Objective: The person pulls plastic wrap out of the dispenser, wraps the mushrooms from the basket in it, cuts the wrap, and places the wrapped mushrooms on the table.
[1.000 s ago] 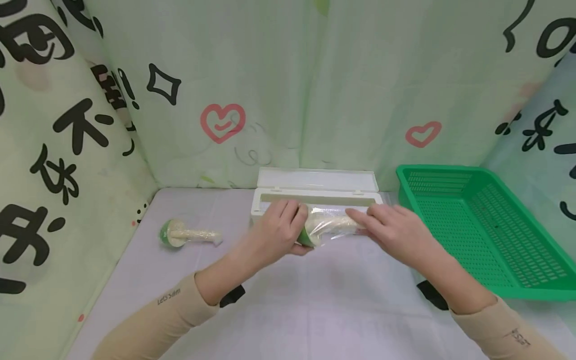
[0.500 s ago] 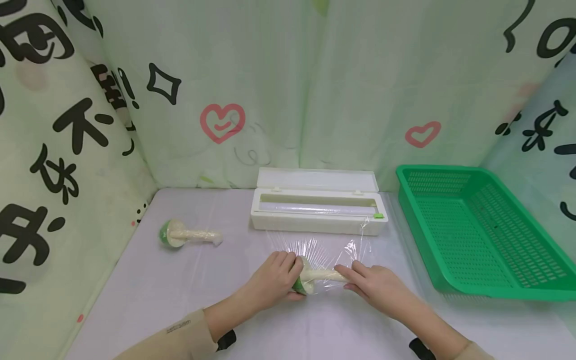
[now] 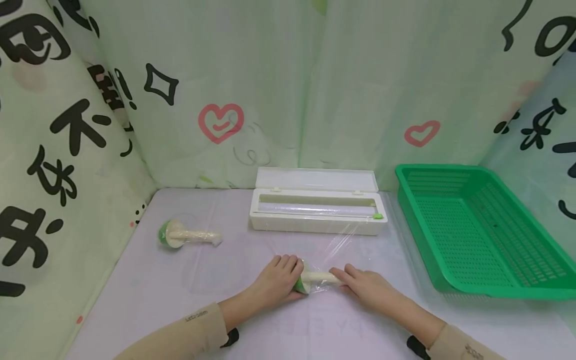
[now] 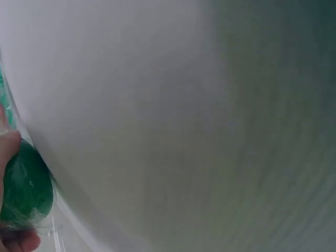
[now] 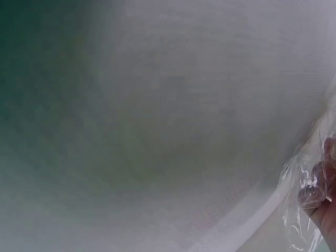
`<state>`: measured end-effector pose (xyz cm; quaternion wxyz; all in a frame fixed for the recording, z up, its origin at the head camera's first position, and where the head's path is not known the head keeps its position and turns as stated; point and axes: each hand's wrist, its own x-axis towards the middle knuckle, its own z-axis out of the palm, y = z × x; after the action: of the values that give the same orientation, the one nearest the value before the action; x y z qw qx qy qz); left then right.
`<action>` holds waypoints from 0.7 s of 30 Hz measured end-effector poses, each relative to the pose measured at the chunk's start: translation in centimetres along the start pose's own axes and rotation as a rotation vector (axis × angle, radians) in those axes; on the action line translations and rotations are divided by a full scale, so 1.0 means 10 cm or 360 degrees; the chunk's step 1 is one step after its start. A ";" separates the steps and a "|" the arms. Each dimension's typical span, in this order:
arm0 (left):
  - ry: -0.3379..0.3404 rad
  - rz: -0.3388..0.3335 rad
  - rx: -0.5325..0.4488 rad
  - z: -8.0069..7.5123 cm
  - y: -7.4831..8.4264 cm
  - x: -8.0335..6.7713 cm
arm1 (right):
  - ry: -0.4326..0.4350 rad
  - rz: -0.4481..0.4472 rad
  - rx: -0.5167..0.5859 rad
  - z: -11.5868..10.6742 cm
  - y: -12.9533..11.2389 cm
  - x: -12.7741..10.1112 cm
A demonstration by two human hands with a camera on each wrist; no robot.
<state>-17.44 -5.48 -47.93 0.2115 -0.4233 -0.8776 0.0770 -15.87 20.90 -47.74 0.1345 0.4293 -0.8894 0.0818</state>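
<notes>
A toy mushroom [image 3: 317, 276] with a green cap and a pale stem lies on the lilac table [image 3: 180, 290], partly wrapped in clear cling film [image 3: 344, 245]. My left hand [image 3: 288, 270] curls round the green cap [image 4: 23, 191] end. At the stem end my right hand [image 3: 353, 277] holds the stem through the film [image 5: 310, 210]. The film stretches back from the mushroom to the white dispenser box [image 3: 317, 224], whose lid stands open. Both wrist views are mostly blurred table surface.
A second mushroom [image 3: 186, 235], wrapped in film, lies at the left of the table. A green plastic basket [image 3: 477, 225] sits at the right. Printed fabric walls close in the left, back and right sides.
Both hands have drawn the mushroom from right in front of the dispenser towards me, pulling a sheet of film out. In the last half second the sheet has gathered narrower.
</notes>
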 end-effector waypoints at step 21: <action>-0.0364 -0.0327 -0.0680 -0.03 -0.15 0.18 | 0.0059 0.0102 -0.0210 0.06 -0.02 0.27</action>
<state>-19.37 -5.07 -46.62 0.0235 -0.3555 -0.9305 -0.0846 -17.38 18.61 -47.49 0.1763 0.3893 -0.9034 0.0351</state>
